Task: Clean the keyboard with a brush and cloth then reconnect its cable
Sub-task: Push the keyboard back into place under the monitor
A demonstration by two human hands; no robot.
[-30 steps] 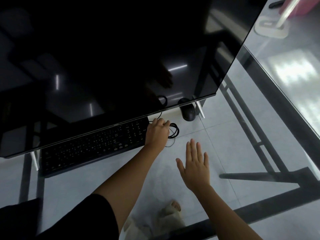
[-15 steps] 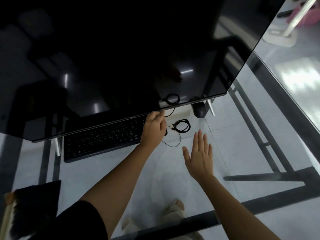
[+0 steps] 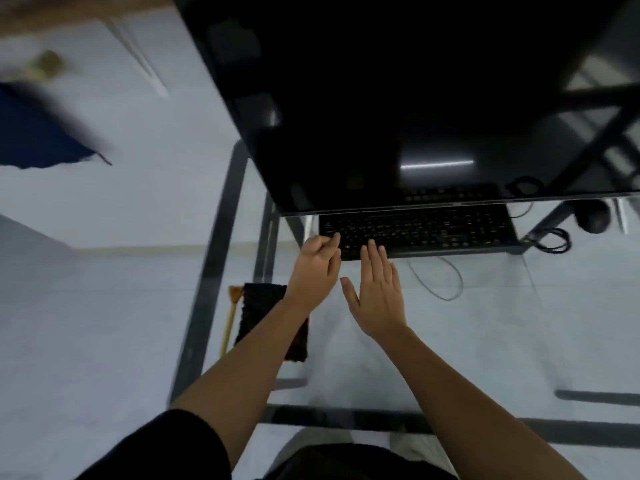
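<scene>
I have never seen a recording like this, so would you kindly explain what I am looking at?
One camera, worn on a person's head, looks down at their two bare hands; there is no robot. A keyboard lies on a glass desk, partly under a dark monitor. The left hand, fingers curled, is at the keyboard's left corner; the right hand is open beside it. Neither visibly holds anything. A dark cloth and brush lie left, a coiled cable and mouse right.
</scene>
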